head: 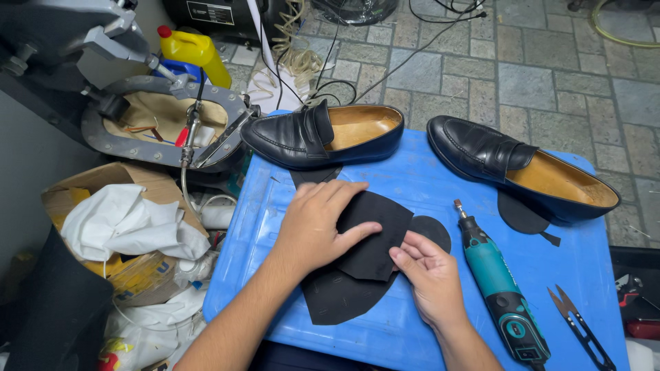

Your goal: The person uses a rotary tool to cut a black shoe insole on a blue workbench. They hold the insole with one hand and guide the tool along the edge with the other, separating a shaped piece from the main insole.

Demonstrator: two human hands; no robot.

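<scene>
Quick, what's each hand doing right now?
Left hand: open, pressed flat on the black sole sheet.
Right hand: fingertips pinching the sheet's edge.
</scene>
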